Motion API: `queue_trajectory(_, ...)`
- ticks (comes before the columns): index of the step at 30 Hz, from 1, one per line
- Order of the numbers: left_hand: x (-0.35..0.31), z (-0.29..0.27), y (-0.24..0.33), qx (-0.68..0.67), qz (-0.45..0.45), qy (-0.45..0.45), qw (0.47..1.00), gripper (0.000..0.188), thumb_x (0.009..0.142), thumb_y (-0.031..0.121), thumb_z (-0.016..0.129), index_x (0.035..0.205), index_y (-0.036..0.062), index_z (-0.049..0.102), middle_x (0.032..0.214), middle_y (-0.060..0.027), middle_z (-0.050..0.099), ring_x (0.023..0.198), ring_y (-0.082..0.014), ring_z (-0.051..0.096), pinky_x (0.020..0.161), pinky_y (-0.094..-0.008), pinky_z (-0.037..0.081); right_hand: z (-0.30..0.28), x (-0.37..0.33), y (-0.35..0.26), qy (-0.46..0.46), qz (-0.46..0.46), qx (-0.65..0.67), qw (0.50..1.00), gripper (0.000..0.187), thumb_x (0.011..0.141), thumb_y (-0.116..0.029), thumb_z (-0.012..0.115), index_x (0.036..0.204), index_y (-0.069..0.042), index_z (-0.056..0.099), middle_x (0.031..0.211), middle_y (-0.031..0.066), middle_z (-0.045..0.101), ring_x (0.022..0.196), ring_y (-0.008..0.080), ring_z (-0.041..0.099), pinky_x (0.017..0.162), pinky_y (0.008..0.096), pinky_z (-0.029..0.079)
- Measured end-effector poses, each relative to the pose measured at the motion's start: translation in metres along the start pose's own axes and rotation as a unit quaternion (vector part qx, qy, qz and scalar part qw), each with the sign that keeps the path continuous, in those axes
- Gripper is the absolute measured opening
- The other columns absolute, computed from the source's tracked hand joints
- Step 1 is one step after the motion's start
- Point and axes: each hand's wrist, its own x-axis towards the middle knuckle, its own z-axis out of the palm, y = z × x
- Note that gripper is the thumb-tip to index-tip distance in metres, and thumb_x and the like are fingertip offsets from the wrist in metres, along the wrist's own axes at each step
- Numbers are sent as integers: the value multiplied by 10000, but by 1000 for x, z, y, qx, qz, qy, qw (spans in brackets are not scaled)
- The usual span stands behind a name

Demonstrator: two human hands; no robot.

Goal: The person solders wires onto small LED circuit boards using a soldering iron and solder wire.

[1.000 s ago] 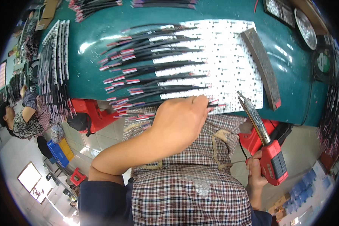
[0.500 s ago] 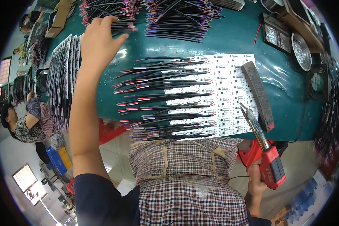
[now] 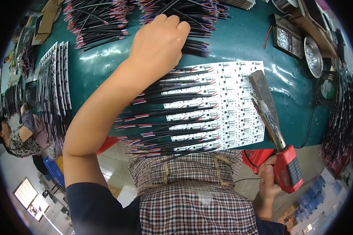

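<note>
My left hand is closed in a fist at the front of the right-hand cable pile. Short black cables, blurred by motion, stick out to its right; its fingertips are hidden. Under my left wrist and beside it, rows of black cables with red, white and blue ends lie across a white circuit board panel. My right hand grips a soldering iron by its red and black handle, low at the right. Its metal tip points up over the panel's right edge, beside a dark grey bar.
Another cable pile lies at the back left of the green table. Cabled panels stand at the left. A metal dish, a tray and a solder reel are at the right. A co-worker sits far left.
My left hand has gone right, from the left cable pile to the right one, and its spread fingers have closed. The soldering iron has shifted slightly; my view has turned a little.
</note>
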Motion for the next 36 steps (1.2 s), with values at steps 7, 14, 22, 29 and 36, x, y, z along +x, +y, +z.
queue_trajectory(7,-1,-3,4,-11,15,-14,1000,360,671,22,723,994,56,570,964,-97,573,942,-292,578,796,-401,501,6,4,-5,35,17,15,999,129,929,-57,609,949,56,551,691,62,502,464,82,393,440,247,370)
queue_trajectory(14,-9,-15,-1,-72,-17,70,995,371,756,8,684,1114,23,586,1047,-133,562,994,-349,566,840,-426,492,7,11,-8,13,-1,41,999,123,921,-44,613,939,61,550,678,61,486,463,87,390,436,249,360)
queue_trajectory(22,-11,-28,4,-526,-173,206,807,198,1048,125,533,1188,-10,568,1063,-89,653,967,-173,650,897,-311,506,10,17,-11,-4,6,46,999,122,920,-40,602,966,55,542,748,80,505,479,94,403,442,255,367)
queue_trajectory(29,-3,-27,9,-552,-189,182,792,262,1059,157,534,1241,-29,560,1033,-95,671,965,-175,657,926,-307,491,12,20,-14,-2,20,43,999,137,916,-36,579,1006,53,528,758,80,500,492,102,417,448,254,368)
queue_trajectory(36,9,-18,11,-553,-187,177,792,193,1008,110,533,1158,5,591,994,-39,695,748,-90,569,711,-257,487,19,27,-25,24,45,68,996,147,914,-64,593,981,48,524,703,65,473,482,102,407,449,254,369)
